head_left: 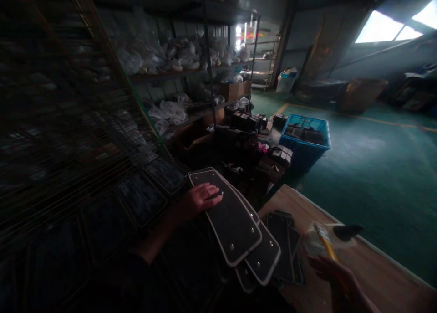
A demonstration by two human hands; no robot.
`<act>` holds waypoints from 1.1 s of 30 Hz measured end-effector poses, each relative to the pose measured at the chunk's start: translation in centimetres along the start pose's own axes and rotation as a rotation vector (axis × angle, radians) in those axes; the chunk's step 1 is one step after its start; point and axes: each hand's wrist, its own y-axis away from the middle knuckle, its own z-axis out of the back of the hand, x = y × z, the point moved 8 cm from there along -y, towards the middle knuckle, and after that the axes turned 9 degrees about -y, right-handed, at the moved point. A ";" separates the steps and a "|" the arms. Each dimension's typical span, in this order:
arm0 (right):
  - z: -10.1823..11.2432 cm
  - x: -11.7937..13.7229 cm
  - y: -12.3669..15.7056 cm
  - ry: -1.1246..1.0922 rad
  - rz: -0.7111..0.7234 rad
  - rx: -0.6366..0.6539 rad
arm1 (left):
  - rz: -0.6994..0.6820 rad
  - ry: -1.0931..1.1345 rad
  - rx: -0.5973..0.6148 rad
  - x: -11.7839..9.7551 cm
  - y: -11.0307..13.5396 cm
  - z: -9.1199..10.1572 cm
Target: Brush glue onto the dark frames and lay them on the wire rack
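Note:
My left hand point(203, 197) lies on the topmost dark, round-cornered panel point(232, 222), its fingers stretched out over the surface. This panel has a pale rim and shiny rivet-like dots near its ends. More such panels point(265, 253) lie fanned out beneath it. At the lower right, my right hand point(332, 272) holds a paintbrush point(326, 242) by its yellow handle, bristles pointing away from me. The brush head is above a pale, whitish patch on the wooden table point(385, 276), beside a dark pointed object point(347, 231) whose kind I cannot make out.
Dark panels point(141, 197) lie in a row along a wire rack point(112, 62) on the left. Another stack of dark pieces point(282, 240) sits on the table. Beyond are a blue crate point(305, 144), bundled stacks point(282, 154) and shelves of plastic bags point(180, 53).

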 end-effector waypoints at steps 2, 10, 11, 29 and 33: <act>-1.7 0.7 -1.2 -0.022 0.030 0.035 | -0.016 -0.031 -0.009 -0.6 1.4 -0.7; -8.5 4.6 -3.5 -0.126 0.104 0.261 | -0.057 -0.041 0.069 -0.6 3.8 -0.7; -9.3 4.8 -3.5 -0.144 0.085 0.284 | -0.038 -0.022 0.098 -0.4 4.0 -0.8; -13.2 4.6 -2.2 -0.398 -0.142 0.109 | 0.637 0.135 0.164 -0.2 4.0 2.7; -13.2 4.8 -2.1 -0.405 -0.157 0.118 | 0.737 0.024 0.148 -0.6 2.0 0.9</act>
